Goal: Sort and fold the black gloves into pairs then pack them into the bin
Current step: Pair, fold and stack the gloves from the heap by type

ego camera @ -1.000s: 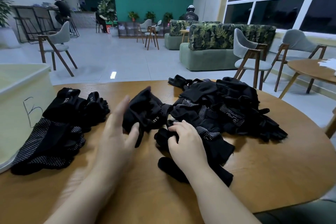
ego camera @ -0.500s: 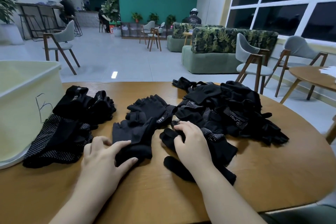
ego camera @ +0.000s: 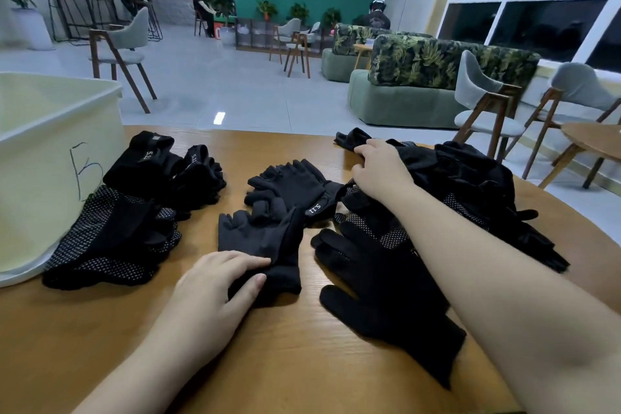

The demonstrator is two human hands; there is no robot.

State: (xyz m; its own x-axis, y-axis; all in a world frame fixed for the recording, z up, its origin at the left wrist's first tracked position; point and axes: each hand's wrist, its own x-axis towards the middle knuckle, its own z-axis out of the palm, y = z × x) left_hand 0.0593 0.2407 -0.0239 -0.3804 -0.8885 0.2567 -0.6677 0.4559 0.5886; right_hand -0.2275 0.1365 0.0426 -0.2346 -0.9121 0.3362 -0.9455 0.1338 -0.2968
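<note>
The step in hand looks like sorting: finding the mate for a fingerless glove laid flat in front of the person. The left hand [ego camera: 215,289], at about 7 o'clock on the round wooden table [ego camera: 302,363], lies spread and flat with its fingertips pressing the cuff end of the plain fingerless glove [ego camera: 260,245]; it pins the glove but does not grip it. Just beyond, at 12 o'clock from that glove, lies a second fingerless glove with a white 5.11 tag [ego camera: 295,186], the two touching or overlapping. The right hand [ego camera: 379,168] is stretched out toward 1 o'clock, fingers curled down onto the top of the unsorted glove heap [ego camera: 470,191]; whether it has pinched a glove there I cannot tell. A full-fingered black glove [ego camera: 386,292] lies under the right forearm at 4 o'clock. At 10 o'clock, folded pairs [ego camera: 161,171] and dotted-palm gloves [ego camera: 107,245] sit against the pale bin [ego camera: 50,144], none visibly inside it. The next move likely calls for drawing a matching glove free of the tangled heap without dragging its neighbours along, then stacking it squarely on its partner before folding.
</note>
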